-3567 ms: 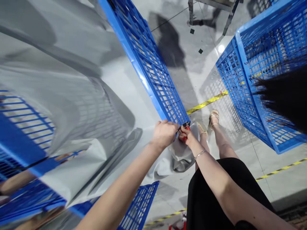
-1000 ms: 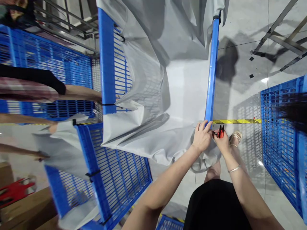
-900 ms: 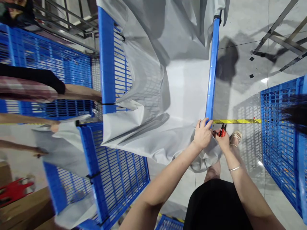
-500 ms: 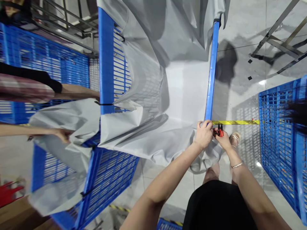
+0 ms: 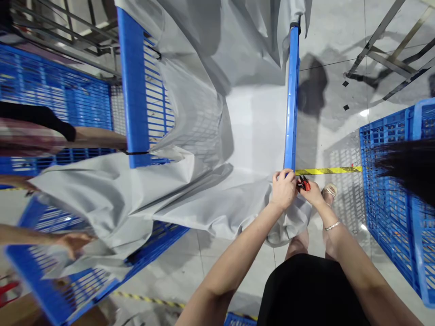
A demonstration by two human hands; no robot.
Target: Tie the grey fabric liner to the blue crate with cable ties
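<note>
My left hand is closed around the near corner of a blue plastic crate panel, where grey liner sheeting bunches up. My right hand presses right against it and grips small red-handled snips, their tips at that corner. The grey sheet lines the inside of the tall blue crate and spills over its near edge below my hands.
Another person's arms and hand on the left pull a grey sheet over a tilted blue crate panel. A blue mesh crate stands on the right. Yellow-black floor tape and a metal frame lie beyond.
My hands stayed together at the crate corner, with the snips working there. On the left, the other person swung the loose blue panel down and dragged more grey sheet across it.
</note>
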